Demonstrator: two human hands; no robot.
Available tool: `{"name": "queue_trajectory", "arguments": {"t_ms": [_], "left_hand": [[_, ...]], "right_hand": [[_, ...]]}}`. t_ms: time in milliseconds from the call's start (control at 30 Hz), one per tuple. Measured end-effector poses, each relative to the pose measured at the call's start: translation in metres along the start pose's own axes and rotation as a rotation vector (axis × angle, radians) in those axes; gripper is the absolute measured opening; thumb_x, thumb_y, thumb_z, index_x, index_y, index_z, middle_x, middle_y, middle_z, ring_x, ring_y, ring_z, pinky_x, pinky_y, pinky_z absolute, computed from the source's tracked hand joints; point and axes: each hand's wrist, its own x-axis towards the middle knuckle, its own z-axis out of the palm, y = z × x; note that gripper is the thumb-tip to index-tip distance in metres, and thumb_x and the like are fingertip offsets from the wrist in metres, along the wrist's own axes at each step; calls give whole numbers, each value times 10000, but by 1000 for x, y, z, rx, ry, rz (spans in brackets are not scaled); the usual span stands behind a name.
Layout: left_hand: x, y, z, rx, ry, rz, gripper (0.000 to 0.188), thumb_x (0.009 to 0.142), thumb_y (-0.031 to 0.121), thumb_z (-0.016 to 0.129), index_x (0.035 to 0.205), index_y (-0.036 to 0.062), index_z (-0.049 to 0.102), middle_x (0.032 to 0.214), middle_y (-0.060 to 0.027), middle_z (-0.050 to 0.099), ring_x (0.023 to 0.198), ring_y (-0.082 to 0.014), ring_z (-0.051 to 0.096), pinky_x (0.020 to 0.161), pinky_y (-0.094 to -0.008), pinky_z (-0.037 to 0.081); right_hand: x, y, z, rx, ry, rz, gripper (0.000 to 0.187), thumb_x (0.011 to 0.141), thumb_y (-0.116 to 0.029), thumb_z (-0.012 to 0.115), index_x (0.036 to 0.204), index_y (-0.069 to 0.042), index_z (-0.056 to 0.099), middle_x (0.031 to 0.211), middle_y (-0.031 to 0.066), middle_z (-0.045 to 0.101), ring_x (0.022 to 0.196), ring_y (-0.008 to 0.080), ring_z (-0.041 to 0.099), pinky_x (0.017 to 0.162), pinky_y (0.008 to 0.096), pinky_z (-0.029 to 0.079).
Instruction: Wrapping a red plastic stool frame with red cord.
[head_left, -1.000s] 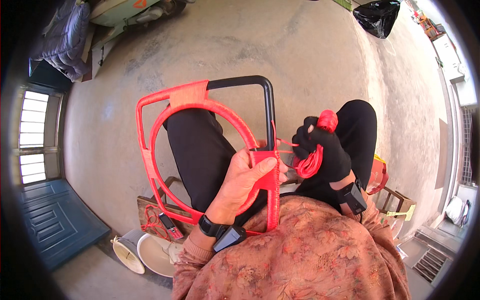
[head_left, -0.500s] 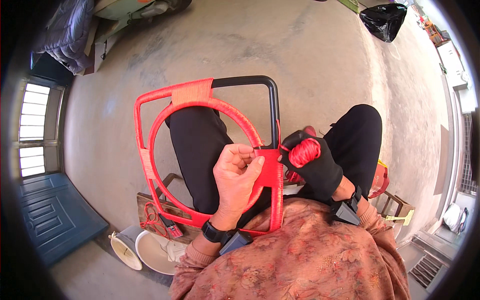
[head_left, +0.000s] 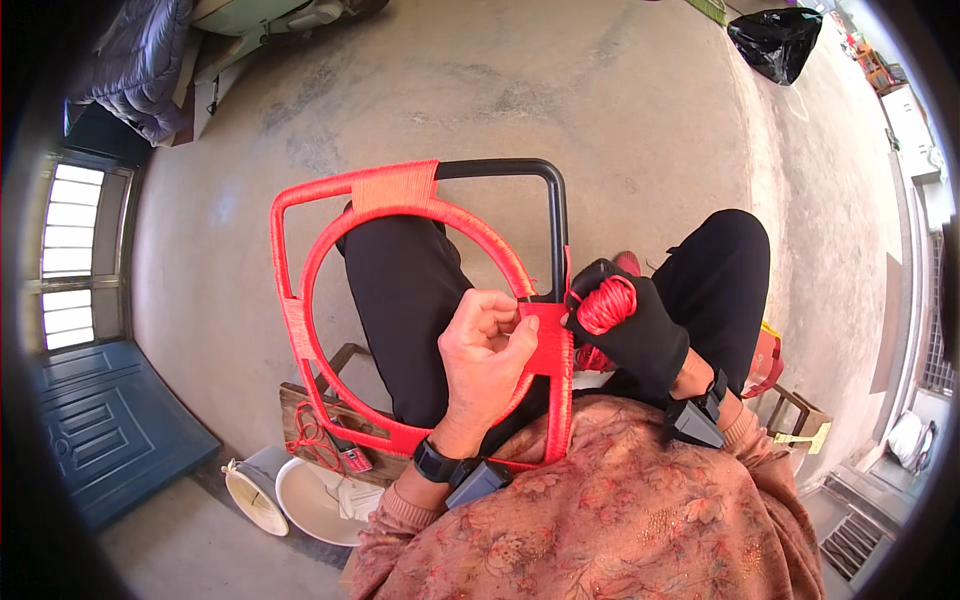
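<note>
A rounded square metal frame with a ring inside it leans across my lap. Red cord wraps the ring and most of the frame; the upper right corner is bare black. My bare left hand pinches the left edge of a red woven band that joins ring and frame, thumb on top. At the band's right side is my right hand in a black glove, its fingers closed around a wound bundle of red cord. A strand runs up beside the bare bar.
Left of my legs, a wooden bench carries loose red cord and a red phone. White buckets stand beside it. A wooden stool is at my right, a black plastic bag far right, and a blue door left.
The frame and both hands sit slightly farther right and lower in the view, which has itself shifted a little. Both hands keep their places at the red band.
</note>
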Motion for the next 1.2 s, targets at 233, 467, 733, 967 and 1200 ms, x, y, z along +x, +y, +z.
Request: {"name": "queue_trajectory", "arguments": {"t_ms": [233,467,733,967,1200], "left_hand": [[-1,2,6,18,86,22,219,830,-98,617,974,15,496,813,-33,625,736,-53,600,623,-180,475],[4,-6,-2,232,-7,43,213,820,-105,602,921,40,482,754,17,550,666,-16,525,567,-163,424],[4,7,6,117,57,42,138,873,1,618,833,49,495,676,55,499,576,10,428,497,-160,336],[8,4,-2,-153,-67,-165,246,986,253,519,960,14,570,741,17,577,616,-44,521,566,-211,431],[5,19,4,-338,-268,-428,340,982,318,497,1027,-8,585,894,-161,681,753,-242,687,695,-346,566]], "right_hand": [[-2,4,6,-65,98,-129,299,744,-92,774,955,-47,568,824,51,621,748,109,590,674,268,492],[-1,11,4,-82,30,-76,299,747,-70,761,959,-34,553,842,45,611,738,113,584,666,273,490],[-4,9,-3,275,-10,28,230,798,-54,705,972,-15,559,859,65,627,742,146,616,648,263,500],[-31,6,-87,479,510,17,290,925,-231,570,1092,5,556,938,113,654,876,186,630,799,266,488],[-151,137,-293,944,772,-113,372,960,-386,516,1083,-48,610,775,34,592,737,157,583,708,288,489]]}}
